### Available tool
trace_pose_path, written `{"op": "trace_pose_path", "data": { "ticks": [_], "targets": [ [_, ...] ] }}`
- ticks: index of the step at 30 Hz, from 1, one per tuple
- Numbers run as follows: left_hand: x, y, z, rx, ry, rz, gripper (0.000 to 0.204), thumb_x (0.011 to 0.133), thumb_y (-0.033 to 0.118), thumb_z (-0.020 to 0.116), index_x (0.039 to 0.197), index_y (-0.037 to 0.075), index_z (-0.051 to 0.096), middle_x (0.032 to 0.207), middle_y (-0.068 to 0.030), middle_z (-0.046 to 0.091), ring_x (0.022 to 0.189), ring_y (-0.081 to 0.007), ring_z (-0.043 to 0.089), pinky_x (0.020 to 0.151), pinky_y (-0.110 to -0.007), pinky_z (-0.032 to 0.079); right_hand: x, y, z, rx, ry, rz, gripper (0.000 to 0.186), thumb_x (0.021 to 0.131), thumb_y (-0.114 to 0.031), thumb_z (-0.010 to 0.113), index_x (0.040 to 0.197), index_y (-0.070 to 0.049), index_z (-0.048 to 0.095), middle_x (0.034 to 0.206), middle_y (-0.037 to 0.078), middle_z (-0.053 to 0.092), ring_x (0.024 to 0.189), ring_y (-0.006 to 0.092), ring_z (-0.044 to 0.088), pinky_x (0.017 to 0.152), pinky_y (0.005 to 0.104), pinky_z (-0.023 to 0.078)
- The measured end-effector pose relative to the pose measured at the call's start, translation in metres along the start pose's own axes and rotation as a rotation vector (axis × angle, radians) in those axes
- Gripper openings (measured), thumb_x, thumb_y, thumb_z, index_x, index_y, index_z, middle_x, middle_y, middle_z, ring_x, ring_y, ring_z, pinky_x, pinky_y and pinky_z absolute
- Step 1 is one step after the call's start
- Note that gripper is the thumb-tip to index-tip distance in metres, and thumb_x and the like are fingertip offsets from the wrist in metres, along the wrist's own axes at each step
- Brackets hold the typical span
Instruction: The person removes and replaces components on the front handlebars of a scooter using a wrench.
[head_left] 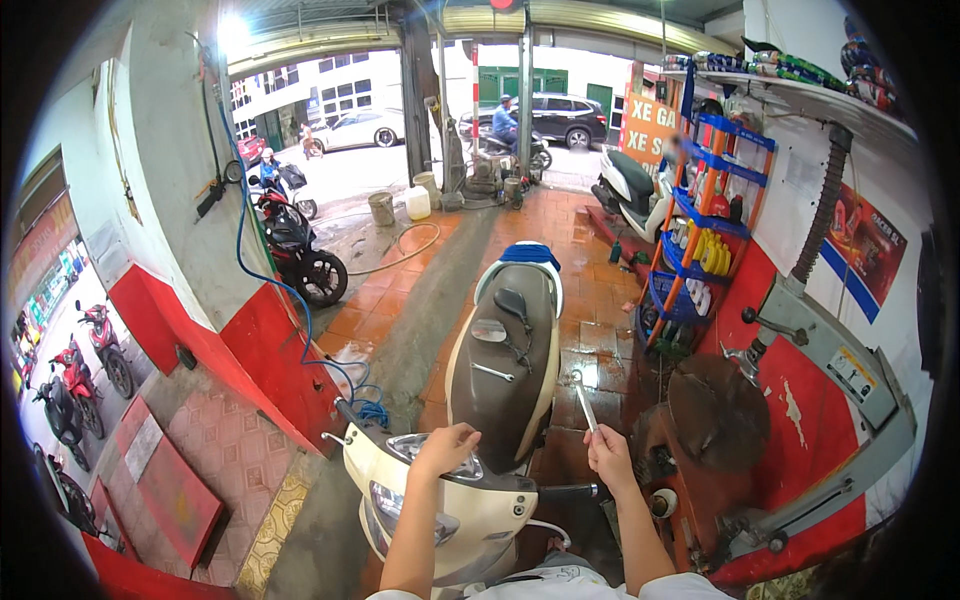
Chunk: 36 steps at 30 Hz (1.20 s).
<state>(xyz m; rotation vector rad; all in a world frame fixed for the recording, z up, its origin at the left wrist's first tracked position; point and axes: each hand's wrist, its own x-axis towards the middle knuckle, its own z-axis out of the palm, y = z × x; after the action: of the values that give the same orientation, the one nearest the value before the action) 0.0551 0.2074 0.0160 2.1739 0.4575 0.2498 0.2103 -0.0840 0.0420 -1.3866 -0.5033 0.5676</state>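
A cream scooter (365, 480) stands close before me, its long brown seat (480, 420) stretching away from me. Above its handlebar cover and lights is my left hand (446, 449), fingers bent and drawn together; whatever they may pinch is hidden. To the right of the seat, my right hand (608, 457) grips a silver wrench (586, 402) by its lower end, ring end pointing up and away. On the seat lie two detached rear-view mirrors, one dark-backed (511, 303) and one glass up (488, 330), plus a second wrench (495, 374). A blue cloth (530, 254) covers the seat's far end.
A blue-and-orange shelf rack (700, 230) with bottles stands right, near a grey machine arm (830, 360) and a round dark plate (718, 412). A blue hose (308, 330) hangs at left. Other motorbikes (300, 245) (630, 190) stand near the street opening.
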Motion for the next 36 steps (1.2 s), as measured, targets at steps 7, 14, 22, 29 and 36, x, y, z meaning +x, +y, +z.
{"op": "trace_pose_path", "data": {
  "ticks": [7,14,22,29,36],
  "targets": [
    [0.003,0.025,0.008,0.186,0.094,-0.078,0.027,0.091,0.026,0.065,0.103,0.001,0.069,0.088,-0.0175,0.072,0.079,-0.0293,0.071,0.072,-0.037,0.055,0.048,0.041,-0.047,-0.04,-0.058,-0.055,0.024,0.106,-0.021,0.044,0.089,-0.006,0.053,0.06,-0.006,0.039,0.051,0.0025,0.035,0.045,0.0214,0.028],
    [0.053,0.061,0.036,0.117,0.113,-0.138,0.027,0.092,0.025,0.065,0.103,0.0,0.067,0.079,-0.017,0.071,0.074,-0.0285,0.07,0.068,-0.037,0.055,0.125,0.156,-0.08,0.104,-0.307,0.274,0.023,0.107,-0.022,0.041,0.101,-0.006,0.056,0.063,-0.004,0.038,0.048,0.004,0.031,0.043,0.0209,0.027],
    [0.064,0.005,0.056,0.488,0.342,-0.431,0.02,0.088,0.022,0.064,0.09,0.002,0.069,0.081,-0.0167,0.07,0.077,-0.0365,0.067,0.069,-0.043,0.052,0.276,0.283,-0.024,-0.443,-0.487,-0.297,0.031,0.102,-0.017,0.045,0.127,0.0,0.054,0.093,0.016,0.062,0.09,0.0327,0.063,0.08,0.0414,0.049],
    [0.07,0.005,0.045,0.434,0.521,-0.552,0.017,0.087,0.018,0.062,0.086,0.002,0.067,0.079,-0.0189,0.067,0.077,-0.0383,0.065,0.07,-0.046,0.051,0.334,0.284,0.021,-0.979,-0.473,-0.336,0.047,0.092,-0.004,0.049,0.14,-0.004,0.048,0.099,0.02,0.056,0.095,0.039,0.056,0.085,0.0473,0.047],
    [0.072,0.006,0.038,0.428,0.557,-0.623,0.016,0.088,0.014,0.062,0.082,-0.001,0.064,0.078,-0.0179,0.068,0.076,-0.0372,0.065,0.07,-0.046,0.05,0.358,0.295,0.027,-1.2,-0.598,-0.27,0.057,0.089,-0.007,0.053,0.145,-0.012,0.044,0.107,0.019,0.052,0.093,0.0367,0.059,0.082,0.0466,0.051]
  ]
}}
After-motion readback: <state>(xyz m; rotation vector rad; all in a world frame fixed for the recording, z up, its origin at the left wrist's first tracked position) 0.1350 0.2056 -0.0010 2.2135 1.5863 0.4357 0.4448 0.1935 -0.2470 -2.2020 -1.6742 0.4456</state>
